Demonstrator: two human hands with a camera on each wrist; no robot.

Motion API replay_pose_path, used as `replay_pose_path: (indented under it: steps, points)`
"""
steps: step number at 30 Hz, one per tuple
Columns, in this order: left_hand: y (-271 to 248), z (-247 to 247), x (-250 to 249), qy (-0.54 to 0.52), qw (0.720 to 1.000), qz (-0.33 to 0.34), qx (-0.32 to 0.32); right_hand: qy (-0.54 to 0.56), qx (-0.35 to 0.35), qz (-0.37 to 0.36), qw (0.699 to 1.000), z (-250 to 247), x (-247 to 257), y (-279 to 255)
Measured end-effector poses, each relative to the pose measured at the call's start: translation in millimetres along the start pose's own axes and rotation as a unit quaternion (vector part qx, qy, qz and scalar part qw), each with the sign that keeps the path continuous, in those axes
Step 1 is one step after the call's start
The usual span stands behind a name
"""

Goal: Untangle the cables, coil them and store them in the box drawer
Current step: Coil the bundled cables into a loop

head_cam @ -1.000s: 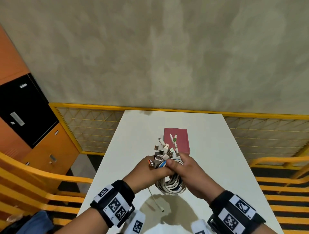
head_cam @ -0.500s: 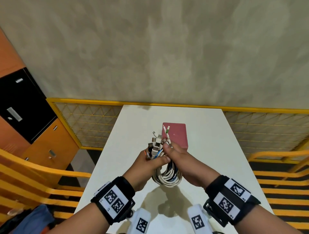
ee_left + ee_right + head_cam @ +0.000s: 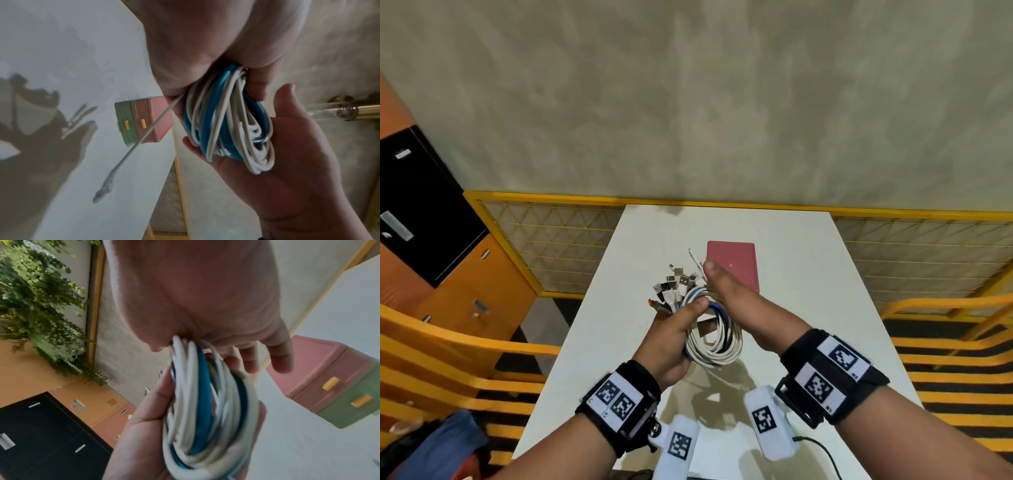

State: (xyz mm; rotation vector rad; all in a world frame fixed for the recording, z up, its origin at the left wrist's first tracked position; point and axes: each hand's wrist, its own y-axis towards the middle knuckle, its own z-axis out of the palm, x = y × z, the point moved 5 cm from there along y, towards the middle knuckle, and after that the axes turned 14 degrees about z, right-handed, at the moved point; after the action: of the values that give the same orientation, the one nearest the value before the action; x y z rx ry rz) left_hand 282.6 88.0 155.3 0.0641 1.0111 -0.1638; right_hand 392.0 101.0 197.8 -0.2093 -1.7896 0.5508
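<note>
A coil of white and blue cables (image 3: 715,339) hangs above the white table (image 3: 808,274). My left hand (image 3: 685,315) grips its upper left side, thumb over the strands. Several plugs (image 3: 674,284) stick up above that grip. My right hand (image 3: 736,301) lies flat against the coil's right side with its fingers straight. The left wrist view shows the coil (image 3: 226,123) resting on the right palm (image 3: 287,154), with one loose white cable end (image 3: 102,193) dangling toward the table. The box (image 3: 736,267) stands just beyond the hands; its pink and green drawers (image 3: 329,386) with yellow handles look closed.
A yellow mesh railing (image 3: 551,246) runs behind the table. Orange and black lockers (image 3: 431,212) stand at the left, and yellow rails (image 3: 448,342) flank both sides. A thin black cable (image 3: 822,448) lies at the table's near right edge. Green plants (image 3: 41,305) grow beyond the lockers.
My right hand has let go of the coil's top and straightened flat along its side. Both hands and the coil have moved away from me toward the box.
</note>
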Motion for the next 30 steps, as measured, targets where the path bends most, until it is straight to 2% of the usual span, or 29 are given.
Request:
replay_pose_path:
  steps: [3,7,10,11,12,13,15,17,19,22,25,30]
  points:
    - [7.0,-2.0,-2.3,-0.044,0.998,-0.007,-0.038,-0.012,-0.023,-0.026,0.999,-6.1,3.0,-2.4]
    - [14.4,-1.6,-7.6,-0.091,0.995,0.000,-0.049,0.011,-0.053,-0.048,0.997,-17.8,-1.8,-13.0]
    - [20.4,-8.4,-11.3,-0.128,0.988,0.019,-0.088,0.077,-0.141,-0.060,0.985,-37.1,-13.6,-29.5]
    - [22.8,-12.3,-13.5,-0.135,0.985,0.027,-0.104,0.103,-0.175,-0.050,0.978,-43.5,-21.2,-35.2]
    - [24.8,-15.2,-15.5,-0.141,0.983,0.033,-0.114,0.123,-0.180,-0.017,0.976,-46.0,-32.9,-38.6]
    - [27.0,-17.7,-17.2,-0.150,0.981,0.035,-0.120,0.131,-0.148,0.038,0.980,-41.7,-47.8,-40.2]
    - [30.7,-19.7,-17.7,-0.164,0.978,0.033,-0.125,0.138,-0.016,0.168,0.976,-18.8,-78.6,-42.7]
    - [31.5,-18.0,-16.9,-0.159,0.979,0.036,-0.120,0.172,0.069,0.231,0.955,2.4,-99.0,-43.0]
    - [28.0,-13.8,-13.6,-0.139,0.984,0.036,-0.109,0.264,0.079,0.203,0.939,13.5,-98.9,-39.2]
    - [18.4,-10.7,0.5,-0.107,0.991,0.010,-0.083,0.355,0.059,0.085,0.929,13.0,-74.4,-33.6]
    - [6.3,-10.2,14.1,-0.072,0.996,-0.015,-0.059,0.314,0.023,-0.001,0.949,6.8,-55.5,-31.6]
    - [-10.6,-8.7,21.2,0.032,0.999,0.002,0.020,0.206,-0.033,0.001,0.978,11.6,-60.6,-27.5]
